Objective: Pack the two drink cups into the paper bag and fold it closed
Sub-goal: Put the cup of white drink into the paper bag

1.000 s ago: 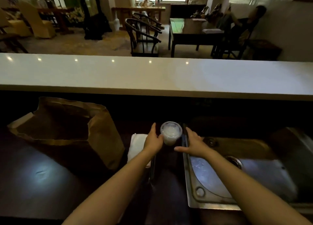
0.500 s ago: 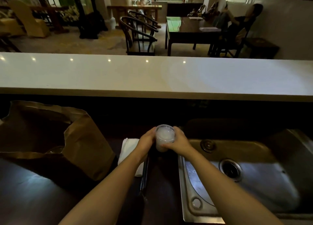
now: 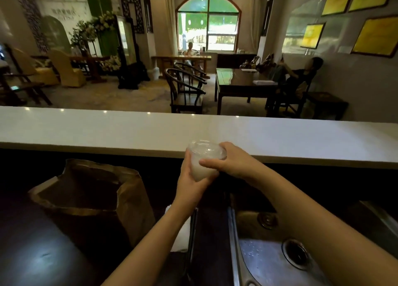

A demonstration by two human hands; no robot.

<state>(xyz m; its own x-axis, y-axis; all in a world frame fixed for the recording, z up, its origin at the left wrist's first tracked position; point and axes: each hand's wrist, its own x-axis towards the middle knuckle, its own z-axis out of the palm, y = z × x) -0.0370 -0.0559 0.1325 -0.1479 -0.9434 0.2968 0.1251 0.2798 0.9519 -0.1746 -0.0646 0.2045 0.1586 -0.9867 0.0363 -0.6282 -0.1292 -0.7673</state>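
Both hands hold one lidded drink cup (image 3: 203, 162) in the air above the dark counter (image 3: 43, 253): left hand (image 3: 190, 181) cradling its base, right hand (image 3: 229, 160) gripping its rim. The paper bag (image 3: 94, 199) stands open toward the counter's left.

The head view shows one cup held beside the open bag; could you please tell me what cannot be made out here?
- Inside of the paper bag, head view: too dark to tell whether a cup is in it.
- Second cup: not seen anywhere.
- Base of the held cup: covered by the left hand.
- White cloth: mostly behind the left forearm.
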